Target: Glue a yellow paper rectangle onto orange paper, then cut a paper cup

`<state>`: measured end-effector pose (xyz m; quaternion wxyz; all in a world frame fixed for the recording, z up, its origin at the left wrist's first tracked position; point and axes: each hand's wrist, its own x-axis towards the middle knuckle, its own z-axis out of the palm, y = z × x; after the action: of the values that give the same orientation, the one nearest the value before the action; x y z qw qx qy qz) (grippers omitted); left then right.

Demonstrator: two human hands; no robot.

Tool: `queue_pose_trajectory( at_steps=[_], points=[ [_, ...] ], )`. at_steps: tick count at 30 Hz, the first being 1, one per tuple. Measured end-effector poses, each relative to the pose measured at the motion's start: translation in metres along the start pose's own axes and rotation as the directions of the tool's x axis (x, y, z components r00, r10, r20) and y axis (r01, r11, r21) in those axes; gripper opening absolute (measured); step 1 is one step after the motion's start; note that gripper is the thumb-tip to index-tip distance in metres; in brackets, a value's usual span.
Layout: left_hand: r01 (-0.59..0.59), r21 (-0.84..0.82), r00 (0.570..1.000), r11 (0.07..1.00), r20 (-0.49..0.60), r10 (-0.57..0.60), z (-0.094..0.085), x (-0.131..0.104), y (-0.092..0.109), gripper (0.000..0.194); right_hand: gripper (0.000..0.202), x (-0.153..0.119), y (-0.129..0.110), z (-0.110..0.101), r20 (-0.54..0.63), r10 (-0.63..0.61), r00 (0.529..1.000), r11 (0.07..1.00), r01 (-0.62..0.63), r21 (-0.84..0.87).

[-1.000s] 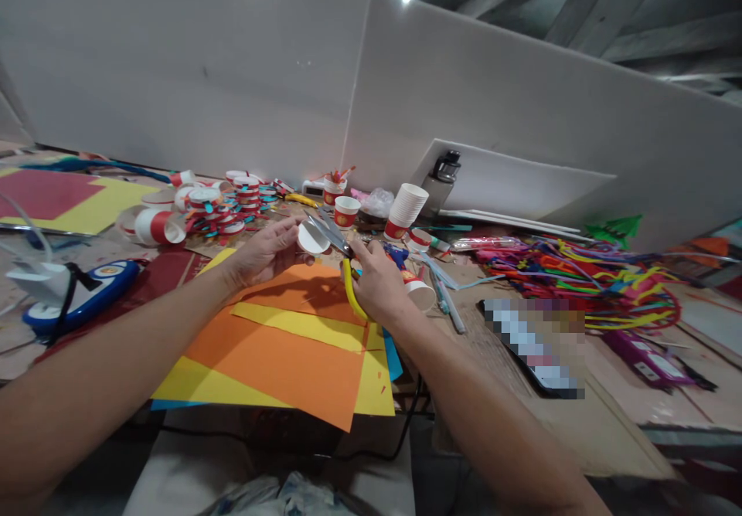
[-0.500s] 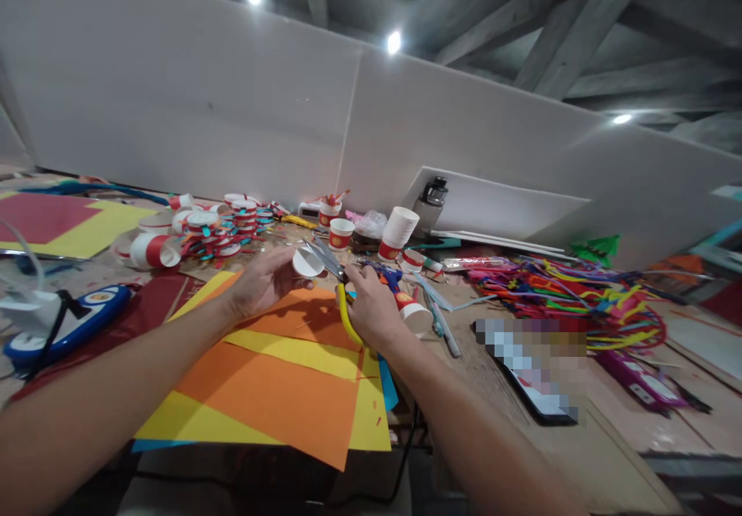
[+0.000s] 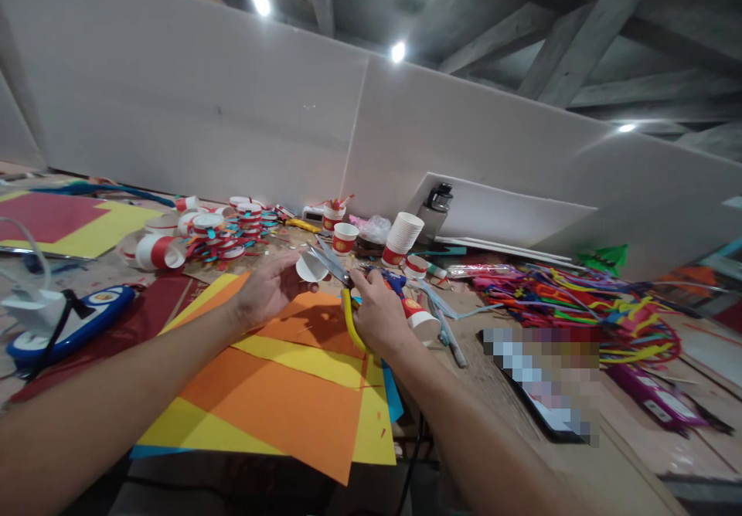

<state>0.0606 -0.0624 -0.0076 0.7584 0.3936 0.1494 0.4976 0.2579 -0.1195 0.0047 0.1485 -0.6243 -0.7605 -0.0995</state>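
Note:
My left hand (image 3: 271, 290) holds a small white paper cup (image 3: 311, 266) by its side, with the opening turned toward me. My right hand (image 3: 376, 307) grips scissors by their yellow handle (image 3: 350, 323). The scissors' blades (image 3: 331, 259) are spread, and they reach the cup's rim. Beneath both hands lie orange sheets (image 3: 278, 396) and yellow sheets (image 3: 197, 428) of paper. Just behind the blades stands a red and white cup (image 3: 345, 239).
A stack of cups (image 3: 404, 236) and a dark bottle (image 3: 436, 211) stand behind. Decorated cups (image 3: 249, 218) are piled back left. To the right lie colourful pipe cleaners (image 3: 568, 300) and a phone (image 3: 536, 385). A blue device (image 3: 86, 319) sits at left.
The whole view has shifted slightly, so things appear a little lower and to the right. Both hands keep their hold on the cup and the scissors.

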Motion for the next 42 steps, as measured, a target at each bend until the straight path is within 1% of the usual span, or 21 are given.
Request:
queue_pose_trajectory(
  at_steps=[5,13,18,24,28,31,38,42],
  points=[
    [0.003,0.0,1.0,1.0,0.015,-0.003,-0.0019,0.0009,0.0002,0.028,0.037,0.0003,0.0003,-0.0003,0.007,0.01,1.0,1.0,-0.01,-0.021],
    [-0.016,0.022,1.0,1.0,0.005,0.016,-0.0011,0.0005,0.0002,0.028,0.036,0.0006,0.0009,0.001,0.008,0.02,1.0,0.999,-0.02,-0.047],
    [-0.048,0.041,0.998,0.998,0.052,0.046,0.0,0.0003,0.0008,0.027,0.037,0.0007,0.0007,0.0,0.014,0.023,1.0,0.998,-0.022,-0.062],
    [-0.031,0.065,0.994,0.997,0.107,0.024,-0.0009,-0.0009,-0.0024,0.023,0.038,0.001,-0.0007,-0.0036,0.002,-0.006,1.0,0.999,0.006,-0.043],
    [-0.03,0.073,0.991,0.997,0.129,0.02,-0.0013,-0.0009,-0.002,0.025,0.036,0.0005,0.0003,-0.0037,-0.013,-0.015,1.0,0.999,0.014,-0.035],
    [-0.024,0.075,0.993,0.997,0.116,0.015,-0.0015,-0.0005,-0.001,0.025,0.035,0.0002,0.001,-0.0029,-0.019,-0.022,1.0,0.999,0.021,-0.031],
    [-0.009,0.085,0.999,0.996,0.036,0.006,0.0006,-0.0004,0.0021,0.023,0.034,0.0006,0.0005,-0.0014,-0.023,-0.019,1.0,0.998,0.017,-0.061],
    [-0.006,0.093,1.0,0.996,0.028,0.004,0.0013,-0.0004,0.0038,0.025,0.032,0.0001,0.0005,-0.001,-0.024,-0.016,1.0,0.996,0.014,-0.082]
  ],
)
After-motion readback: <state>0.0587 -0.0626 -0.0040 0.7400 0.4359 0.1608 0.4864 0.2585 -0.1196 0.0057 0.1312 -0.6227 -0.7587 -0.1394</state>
